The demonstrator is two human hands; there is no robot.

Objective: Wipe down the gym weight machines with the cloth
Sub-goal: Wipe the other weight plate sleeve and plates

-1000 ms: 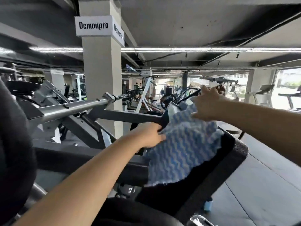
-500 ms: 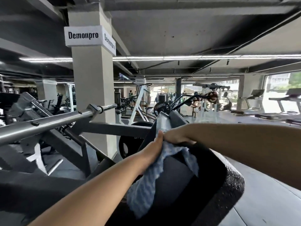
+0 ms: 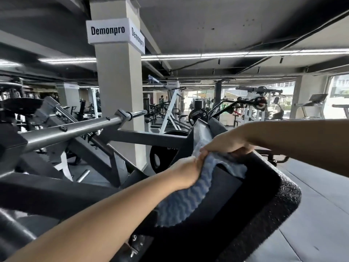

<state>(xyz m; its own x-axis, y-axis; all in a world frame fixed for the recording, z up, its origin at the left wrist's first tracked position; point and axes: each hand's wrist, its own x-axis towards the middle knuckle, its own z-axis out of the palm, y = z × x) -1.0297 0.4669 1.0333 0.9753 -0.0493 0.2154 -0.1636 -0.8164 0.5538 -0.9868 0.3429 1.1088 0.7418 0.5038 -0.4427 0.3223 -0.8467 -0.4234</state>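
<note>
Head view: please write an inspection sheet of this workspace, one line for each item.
Surface: black pad of the weight machine, tilted, its outer edge rough and speckled.
Job's things: blue wavy-patterned cloth draped over the pad's upper left part, bunched at the top.
Clutter: nothing seen on the pad besides the cloth.
Hands: left hand grips the cloth at its upper edge; right hand pinches the cloth beside it; the two hands touch.
Cables: nothing seen.
Surroundings: steel bar and grey frame to the left, weight plate behind, pillar with the sign "Demonpro", more machines and treadmills farther back, bright windows on the right.
</note>
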